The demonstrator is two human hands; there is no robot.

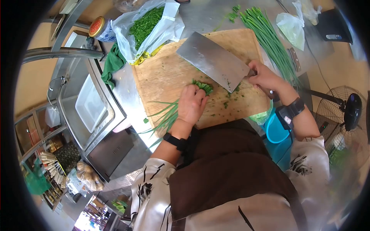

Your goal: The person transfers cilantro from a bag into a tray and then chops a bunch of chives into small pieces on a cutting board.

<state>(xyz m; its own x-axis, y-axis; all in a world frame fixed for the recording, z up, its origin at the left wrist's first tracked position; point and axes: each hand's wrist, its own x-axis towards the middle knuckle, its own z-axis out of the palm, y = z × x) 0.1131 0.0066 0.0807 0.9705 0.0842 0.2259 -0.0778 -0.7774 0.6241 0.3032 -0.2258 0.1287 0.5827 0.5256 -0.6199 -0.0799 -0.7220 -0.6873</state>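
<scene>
My left hand (191, 103) is closed around a bunch of green onions (166, 115) on the wooden cutting board (162, 73). Their cut ends show beyond my fingertips, and the long stalks trail off to the lower left past the board's edge. In my right hand (265, 78) is the handle of a cleaver (214, 59), its broad blade lying nearly flat over the board. The blade is a little apart from the bunch. Small green bits (226, 104) are scattered on the wood between blade and hand. My fingers hide most of the cleaver's handle.
A white plastic bag (175, 23) of chopped greens (148, 25) stands at the board's far left corner. More green onions (266, 34) lie along its right side, near another knife (295, 59). A sink (92, 131) is at left, a blue bucket (276, 133) below right.
</scene>
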